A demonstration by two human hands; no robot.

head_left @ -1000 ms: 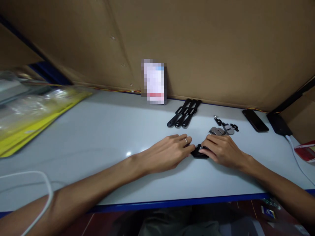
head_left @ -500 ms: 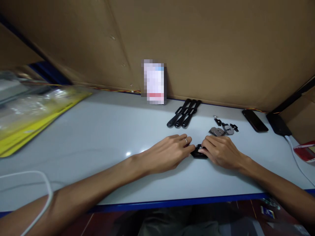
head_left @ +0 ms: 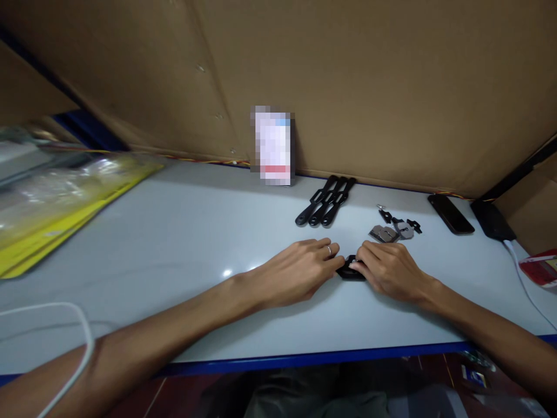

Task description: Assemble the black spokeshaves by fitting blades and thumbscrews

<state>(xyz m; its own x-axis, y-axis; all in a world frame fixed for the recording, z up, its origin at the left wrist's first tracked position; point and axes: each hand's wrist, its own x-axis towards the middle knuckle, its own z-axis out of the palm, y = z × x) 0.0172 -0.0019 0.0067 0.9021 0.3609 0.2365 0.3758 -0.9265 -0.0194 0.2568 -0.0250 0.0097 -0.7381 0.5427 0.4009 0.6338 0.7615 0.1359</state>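
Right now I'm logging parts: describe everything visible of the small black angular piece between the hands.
The small black angular piece lies on the pale tabletop, looking like plastic. Its near edge looks straight. The left hand touches its left end; the right hand covers its right, hiding its full shape.

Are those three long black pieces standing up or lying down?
Lying down: the long black pieces rest side by side, stretched along the white tabletop.

Brown wall point(head_left: 391, 87) behind white, blue-edged table point(head_left: 174, 232); reddish tiled floor point(head_left: 169, 397).
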